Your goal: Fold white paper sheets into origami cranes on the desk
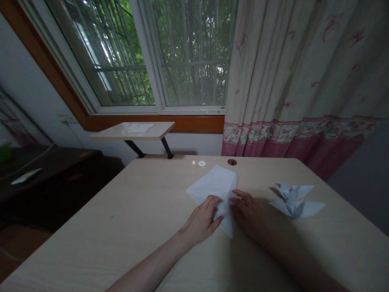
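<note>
We see the left hand point(202, 222) half closed on the white paper point(214, 188), which lies near 12 o'clock from the hands on the tabletop point(100, 239). The right hand point(245, 211) rests open at its edge. The paper seems light and soft, so the edges are good for holding. A paper bird point(293, 201) lies at 3 o'clock.

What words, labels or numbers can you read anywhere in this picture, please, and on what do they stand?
None can be read: the paper sheet and the folded paper figure show no text, and the white slip on the dark cabinet is too small and blurred to tell.
</note>
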Available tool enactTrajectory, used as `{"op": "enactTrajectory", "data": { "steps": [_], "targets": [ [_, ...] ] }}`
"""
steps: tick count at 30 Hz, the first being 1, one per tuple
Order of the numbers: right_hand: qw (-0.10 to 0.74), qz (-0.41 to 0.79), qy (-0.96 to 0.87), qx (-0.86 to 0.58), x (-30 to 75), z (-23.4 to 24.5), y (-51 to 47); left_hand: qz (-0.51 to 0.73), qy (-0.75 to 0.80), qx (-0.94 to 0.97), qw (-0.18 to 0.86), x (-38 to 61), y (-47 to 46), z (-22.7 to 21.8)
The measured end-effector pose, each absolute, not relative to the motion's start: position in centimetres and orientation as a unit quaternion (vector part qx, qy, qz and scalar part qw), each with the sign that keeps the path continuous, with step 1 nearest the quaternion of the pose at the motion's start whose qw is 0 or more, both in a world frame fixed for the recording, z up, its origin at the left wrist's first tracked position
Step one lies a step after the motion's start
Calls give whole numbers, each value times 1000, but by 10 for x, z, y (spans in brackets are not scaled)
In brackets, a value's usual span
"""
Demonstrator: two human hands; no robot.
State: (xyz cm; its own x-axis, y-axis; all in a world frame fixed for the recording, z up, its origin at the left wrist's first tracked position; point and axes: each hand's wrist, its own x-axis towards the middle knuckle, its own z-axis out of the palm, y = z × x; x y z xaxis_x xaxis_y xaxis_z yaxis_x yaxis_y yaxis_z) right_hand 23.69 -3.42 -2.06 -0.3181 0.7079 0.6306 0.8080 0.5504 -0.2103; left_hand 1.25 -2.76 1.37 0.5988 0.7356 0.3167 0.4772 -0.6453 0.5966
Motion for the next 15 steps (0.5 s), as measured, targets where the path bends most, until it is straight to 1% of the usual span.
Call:
{"op": "enactTrajectory", "data": {
  "steps": [5,11,15],
  "targets": [
    [345,-55,-810,-471,240,-25,-31,275,330,868,250,13,-26,11],
    [354,-53,-810,-465,237,-21,-33,269,351,881,169,13,-24,13],
    [341,-42,-815,-466,236,-18,-33,269,388,867,159,13,-23,12]
  ]
}}
